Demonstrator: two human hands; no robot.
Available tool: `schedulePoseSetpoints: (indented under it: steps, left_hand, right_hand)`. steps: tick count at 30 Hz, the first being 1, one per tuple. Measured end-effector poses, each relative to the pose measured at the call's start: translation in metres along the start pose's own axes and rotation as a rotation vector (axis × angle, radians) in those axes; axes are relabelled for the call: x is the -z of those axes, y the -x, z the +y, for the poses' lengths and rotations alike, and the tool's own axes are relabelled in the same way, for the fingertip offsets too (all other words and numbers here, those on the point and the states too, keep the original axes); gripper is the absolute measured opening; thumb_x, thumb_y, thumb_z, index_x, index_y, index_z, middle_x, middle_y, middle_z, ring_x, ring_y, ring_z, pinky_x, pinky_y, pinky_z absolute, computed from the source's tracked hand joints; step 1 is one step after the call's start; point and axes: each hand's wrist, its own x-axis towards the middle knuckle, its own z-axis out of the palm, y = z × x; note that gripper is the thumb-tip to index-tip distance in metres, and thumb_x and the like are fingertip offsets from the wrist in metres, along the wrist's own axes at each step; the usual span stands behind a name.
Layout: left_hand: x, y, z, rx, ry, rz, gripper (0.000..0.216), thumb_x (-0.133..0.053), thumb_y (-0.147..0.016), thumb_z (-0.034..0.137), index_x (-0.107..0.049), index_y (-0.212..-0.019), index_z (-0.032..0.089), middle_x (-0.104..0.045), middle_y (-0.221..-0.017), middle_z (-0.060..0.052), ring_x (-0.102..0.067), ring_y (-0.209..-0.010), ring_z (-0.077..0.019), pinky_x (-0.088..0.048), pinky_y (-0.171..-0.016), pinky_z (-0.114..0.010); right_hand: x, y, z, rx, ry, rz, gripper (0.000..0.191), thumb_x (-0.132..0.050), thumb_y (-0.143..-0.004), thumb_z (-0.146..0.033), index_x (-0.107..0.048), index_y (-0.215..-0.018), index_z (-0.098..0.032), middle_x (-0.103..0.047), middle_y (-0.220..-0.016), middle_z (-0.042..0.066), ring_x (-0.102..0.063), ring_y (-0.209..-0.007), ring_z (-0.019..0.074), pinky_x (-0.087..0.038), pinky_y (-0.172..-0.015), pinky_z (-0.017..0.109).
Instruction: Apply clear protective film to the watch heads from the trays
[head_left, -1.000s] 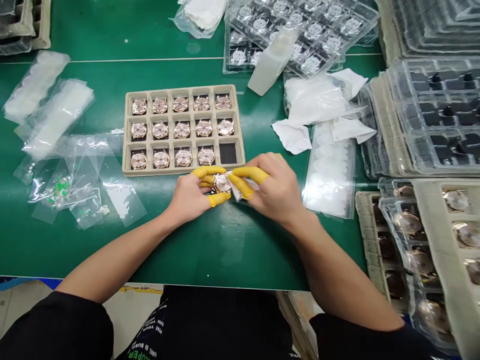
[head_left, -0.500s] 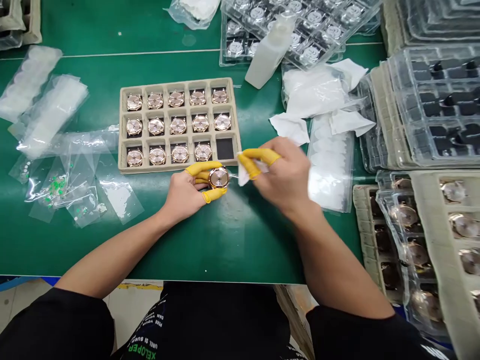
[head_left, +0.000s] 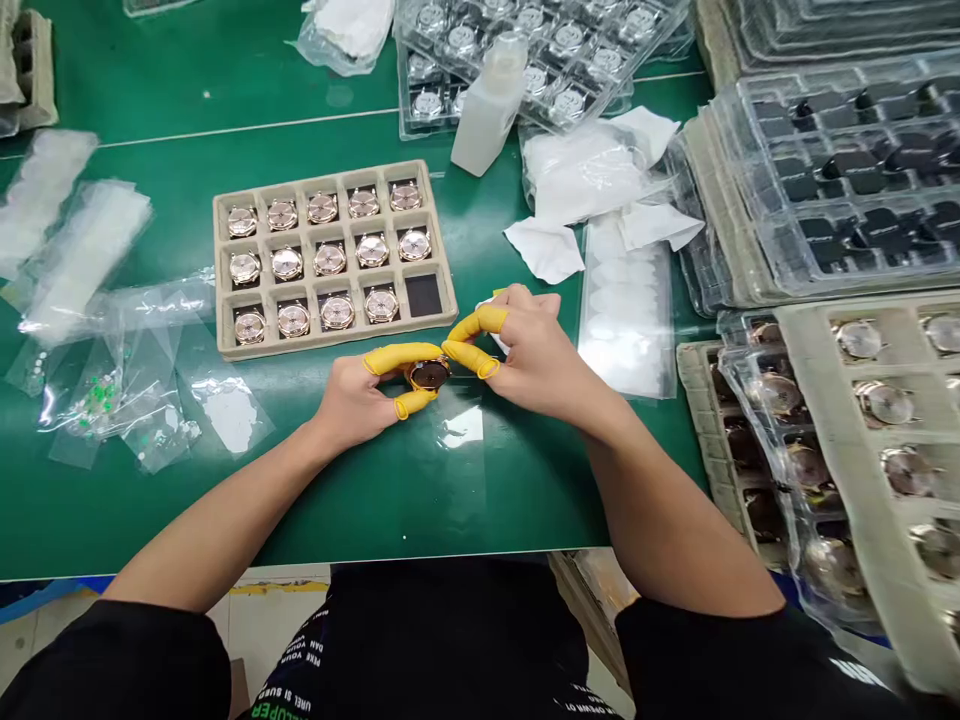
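Note:
My left hand point(head_left: 367, 392), with yellow finger cots on its fingers, pinches a rose-gold watch head point(head_left: 430, 375) by its rim above the green table. The watch has no strap, and its dial looks dark at this tilt. My right hand point(head_left: 517, 350) also wears yellow finger cots. Its thumb and index fingertip meet at the right edge of the watch, where the crown side is. A white wipe point(head_left: 498, 343) is tucked within that hand, mostly hidden by the fingers. Just beyond the hands lies a beige tray point(head_left: 337, 341) of similar watch heads, with one bare compartment at its near right corner.
A white plastic bottle point(head_left: 487, 110) stands behind, beside clear trays point(head_left: 409, 125) of watch parts. White wipes point(head_left: 545, 250) and a clear sleeve point(head_left: 626, 340) lie to the right. Stacked trays point(head_left: 806, 400) fill the right side. Small plastic bags point(head_left: 232, 405) lie left.
My right hand has moved left, and its fingertips now touch the watch's edge. The watch has tilted in my left hand, and its dial appears darker. The camera view has shifted slightly.

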Motion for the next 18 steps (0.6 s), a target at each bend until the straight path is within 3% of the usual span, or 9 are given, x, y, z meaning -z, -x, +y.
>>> schedulePoseSetpoints:
  steps: [7,13,18]
  left_hand:
    - [-0.0001,0.0005,-0.0005,-0.010,-0.015,0.006,0.042,-0.086,-0.079,0.022,-0.079,-0.120,0.020,-0.084,-0.103,-0.005,-0.081,-0.086,-0.0179,-0.070,-0.091,-0.032]
    - [0.0015,0.0005,-0.0001,-0.037,-0.049,-0.015,0.038,-0.084,-0.081,0.020,-0.080,-0.119,0.021,-0.084,-0.098,-0.005,-0.078,-0.080,-0.0162,-0.070,-0.083,-0.031]
    - [0.0015,-0.0001,0.0015,-0.042,-0.067,-0.049,0.036,-0.084,-0.081,0.021,-0.082,-0.117,0.020,-0.084,-0.096,-0.005,-0.077,-0.077,-0.0153,-0.069,-0.080,-0.029]
  right_hand:
    - [0.0000,0.0006,-0.0041,0.012,0.063,-0.050,0.009,-0.054,-0.095,-0.015,-0.060,-0.094,-0.021,-0.067,-0.099,0.008,-0.050,-0.100,0.0275,-0.025,-0.085,0.041]
    - [-0.0003,-0.0002,-0.0005,0.032,-0.054,-0.037,0.010,-0.057,-0.101,-0.029,-0.064,-0.103,-0.022,-0.067,-0.101,0.005,-0.051,-0.098,0.0252,-0.026,-0.085,0.040]
    - [-0.0008,-0.0010,0.0012,0.052,-0.044,-0.077,0.011,-0.058,-0.098,-0.028,-0.066,-0.092,-0.022,-0.065,-0.094,0.006,-0.047,-0.096,0.0253,-0.026,-0.086,0.041]
